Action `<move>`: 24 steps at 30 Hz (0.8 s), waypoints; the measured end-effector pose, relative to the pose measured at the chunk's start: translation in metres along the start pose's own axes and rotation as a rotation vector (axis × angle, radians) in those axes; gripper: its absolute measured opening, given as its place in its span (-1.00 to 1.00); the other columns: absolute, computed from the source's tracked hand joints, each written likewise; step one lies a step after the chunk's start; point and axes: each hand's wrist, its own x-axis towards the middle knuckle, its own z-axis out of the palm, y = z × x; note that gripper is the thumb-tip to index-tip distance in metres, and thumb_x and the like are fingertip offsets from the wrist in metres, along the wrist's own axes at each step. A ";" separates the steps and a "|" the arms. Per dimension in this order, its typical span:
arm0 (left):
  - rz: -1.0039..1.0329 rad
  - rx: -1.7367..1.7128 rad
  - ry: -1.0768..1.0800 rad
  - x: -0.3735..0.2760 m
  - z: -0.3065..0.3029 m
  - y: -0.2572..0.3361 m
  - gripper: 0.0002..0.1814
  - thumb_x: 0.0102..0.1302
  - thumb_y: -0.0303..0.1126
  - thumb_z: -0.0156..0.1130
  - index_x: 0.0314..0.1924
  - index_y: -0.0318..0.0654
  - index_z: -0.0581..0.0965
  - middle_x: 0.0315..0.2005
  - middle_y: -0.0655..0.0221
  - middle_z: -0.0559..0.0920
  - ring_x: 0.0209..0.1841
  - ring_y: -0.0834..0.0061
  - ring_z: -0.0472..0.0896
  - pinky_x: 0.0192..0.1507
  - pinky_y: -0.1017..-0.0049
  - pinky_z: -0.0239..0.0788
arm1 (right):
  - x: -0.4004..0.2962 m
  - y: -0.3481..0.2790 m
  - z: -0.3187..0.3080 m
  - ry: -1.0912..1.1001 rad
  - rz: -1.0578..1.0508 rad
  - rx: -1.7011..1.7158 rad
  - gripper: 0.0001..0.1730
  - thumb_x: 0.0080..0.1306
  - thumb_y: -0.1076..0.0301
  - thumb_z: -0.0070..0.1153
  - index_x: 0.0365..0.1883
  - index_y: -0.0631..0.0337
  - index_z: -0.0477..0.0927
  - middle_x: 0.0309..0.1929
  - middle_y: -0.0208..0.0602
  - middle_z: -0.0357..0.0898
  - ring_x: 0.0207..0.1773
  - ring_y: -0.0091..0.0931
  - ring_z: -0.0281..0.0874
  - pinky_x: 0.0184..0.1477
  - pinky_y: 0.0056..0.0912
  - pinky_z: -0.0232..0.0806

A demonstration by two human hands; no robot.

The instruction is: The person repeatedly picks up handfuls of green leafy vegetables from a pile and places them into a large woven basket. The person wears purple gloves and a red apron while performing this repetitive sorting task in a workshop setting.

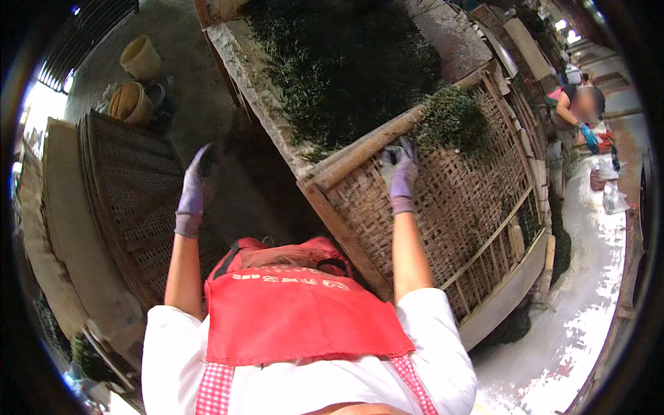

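Note:
My left hand (193, 184), in a purple and grey glove with dark fingertips, is raised over the dark floor, apart from the stacked trays. Nothing shows in it, and its fingers stretch forward. My right hand (402, 174), gloved alike, is over a wood-framed woven bamboo tray (394, 228), by its far rail. Its fingers are partly bent; whether they grip anything is unclear. Just right of it, a clump of dark green leafy plant material (454, 122) lies on the weave and against the rail. Beyond the rail spreads a large dark heap of similar plant material (353, 78).
Woven trays (135, 192) lean in a stack at left. Two tubs (141, 57) stand on the concrete floor behind them. A pale ledge (249, 88) edges the heap. At far right, a person wearing blue gloves (587, 136) bends near plastic bags (614, 198).

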 end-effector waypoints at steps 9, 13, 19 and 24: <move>-0.021 0.191 -0.076 0.108 -0.029 -0.036 -0.53 0.26 -0.45 0.02 0.19 -0.40 0.35 0.09 0.34 0.49 0.12 0.44 0.42 0.22 0.49 0.16 | 0.166 -0.028 0.087 -0.557 0.392 0.529 -0.31 0.23 0.15 0.10 0.29 0.04 0.17 0.28 0.00 0.09 0.22 -0.21 0.19 0.17 -0.21 0.21; -0.087 0.560 -0.295 0.156 -0.001 -0.022 -0.41 0.02 -0.49 0.20 0.14 -0.30 0.39 0.03 0.24 0.52 0.07 0.29 0.49 0.17 0.46 0.26 | 0.188 -0.059 0.248 -0.809 0.374 -0.235 0.03 0.00 0.05 0.32 0.39 -0.11 0.02 0.38 0.18 -0.12 0.26 0.08 0.15 0.20 -0.02 0.22; -0.057 0.818 -0.628 0.254 0.061 0.000 -0.56 0.14 -0.43 0.12 0.08 -0.27 0.42 -0.05 -0.02 0.52 -0.02 -0.01 0.50 -0.06 0.30 0.40 | 0.192 -0.005 0.275 -0.622 0.706 0.164 -0.26 0.07 0.21 0.21 0.25 0.09 0.29 -0.18 -0.15 0.53 -0.13 -0.38 0.53 -0.02 -0.34 0.39; 0.087 0.801 -0.815 0.322 0.085 0.032 -0.66 0.21 -0.44 0.04 0.02 -0.16 0.44 -0.27 0.04 0.57 -0.29 -0.03 0.55 -0.29 0.18 0.39 | 0.219 -0.088 0.115 -0.346 0.787 1.159 -0.44 0.41 -0.09 -0.24 0.16 0.15 0.40 -0.49 -0.35 0.54 -0.43 -0.59 0.50 -0.09 -0.47 0.39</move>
